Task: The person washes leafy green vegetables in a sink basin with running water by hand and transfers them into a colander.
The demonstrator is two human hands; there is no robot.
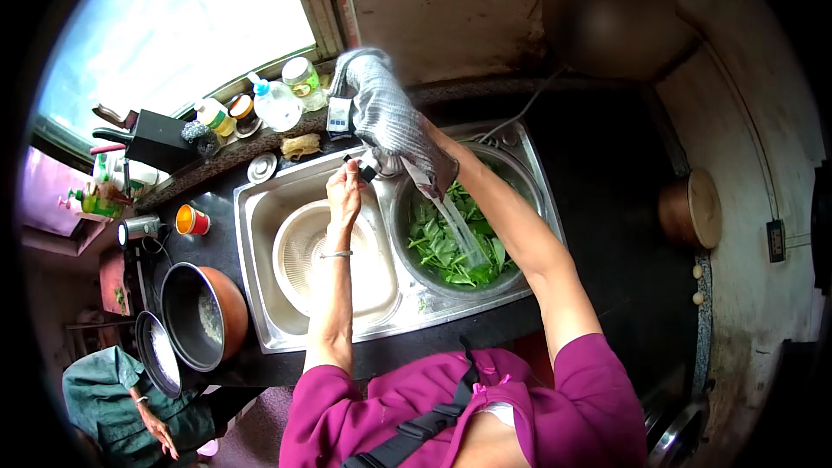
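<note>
Water runs down from the tap area onto green leaves [451, 247] in a round metal bowl [407, 272] in the right basin of the steel sink [390, 329]. My left hand [344, 192] is closed with its fingers pinched at a small black piece [367, 172] by the tap. A grey striped cloth [381, 108] is draped over the tap area. My right hand is hidden behind or under this cloth; only the wrist and forearm show. A pale plastic strainer [290, 247] sits in the left basin, beneath my left forearm.
On the left of the counter are a rice cooker pot [230, 312], a lid [158, 355] and an orange cup [192, 220]. Bottles and jars [277, 106] and a knife block [158, 144] line the sill. Another person's hand [159, 430] is at lower left.
</note>
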